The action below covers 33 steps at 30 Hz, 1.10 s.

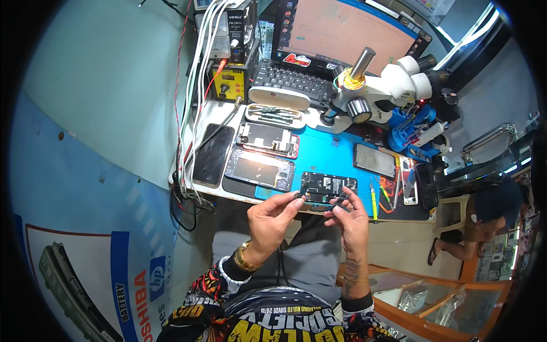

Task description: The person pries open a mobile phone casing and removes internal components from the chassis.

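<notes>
An opened smartphone with its battery and inner parts showing lies at the front edge of the blue work mat. My left hand is closed in a pinch at the phone's lower left corner; what its fingertips hold is too small to make out. At the lower right corner my right hand pinches a small dark part between thumb and fingers. Left of this phone lie a phone frame and another opened phone with a red edge. A dark phone rests farther left.
A microscope stands at the back, beside a keyboard and monitor. A case of screwdriver bits sits behind the phones. To the right are a grey-screened device, a yellow-green tool and a blue tool holder. Cables hang at left.
</notes>
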Available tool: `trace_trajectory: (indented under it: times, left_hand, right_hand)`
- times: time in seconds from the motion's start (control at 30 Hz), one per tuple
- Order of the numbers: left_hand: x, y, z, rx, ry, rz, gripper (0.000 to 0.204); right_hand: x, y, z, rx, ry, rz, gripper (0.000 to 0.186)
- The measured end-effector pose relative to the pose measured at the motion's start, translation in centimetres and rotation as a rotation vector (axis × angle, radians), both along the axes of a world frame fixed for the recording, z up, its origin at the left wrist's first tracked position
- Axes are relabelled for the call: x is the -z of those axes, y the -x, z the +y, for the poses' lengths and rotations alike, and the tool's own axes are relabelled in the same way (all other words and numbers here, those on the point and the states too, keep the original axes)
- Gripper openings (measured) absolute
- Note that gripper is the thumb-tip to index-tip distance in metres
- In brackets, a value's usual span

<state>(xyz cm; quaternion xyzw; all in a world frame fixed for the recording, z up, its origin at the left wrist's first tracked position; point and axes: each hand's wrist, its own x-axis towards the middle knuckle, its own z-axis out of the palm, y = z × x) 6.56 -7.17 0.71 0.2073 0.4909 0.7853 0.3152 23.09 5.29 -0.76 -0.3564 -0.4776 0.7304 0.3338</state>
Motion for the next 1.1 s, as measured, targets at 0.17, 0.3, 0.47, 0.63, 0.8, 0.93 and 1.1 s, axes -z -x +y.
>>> trace_trajectory:
  times: [0.17,0.3,0.47,0.63,0.8,0.93,1.1]
  left_hand:
    - [-2.4,0.4,0.7,-0.07,-0.149,0.609,0.019]
    - [-3.8,0.4,0.9,-0.057,-0.259,0.844,0.026]
    - [-2.8,0.7,-0.6,-0.012,-0.273,1.086,0.029]
    - [-0.8,0.4,-1.8,-0.031,-0.223,1.116,0.03]
    - [0.4,0.0,-2.4,0.005,-0.229,1.025,0.043]
    - [1.5,-0.1,-2.4,0.033,-0.249,0.984,0.066]
    - [1.6,-0.2,-2.2,0.041,-0.246,0.99,0.074]
  right_hand:
    - [-0.1,1.0,0.7,0.0,-0.055,-0.021,0.056]
    - [-0.2,1.6,1.2,-0.031,-0.065,0.017,0.054]
    - [-1.2,1.6,1.6,-0.128,0.099,0.5,0.053]
    - [-1.6,1.6,1.5,-0.09,0.003,0.549,0.059]
    - [-2.4,1.3,1.4,-0.123,0.051,0.644,0.063]
    - [-2.4,1.2,1.5,-0.135,0.048,0.644,0.065]
    - [-2.0,1.2,1.7,-0.142,0.058,0.647,0.065]
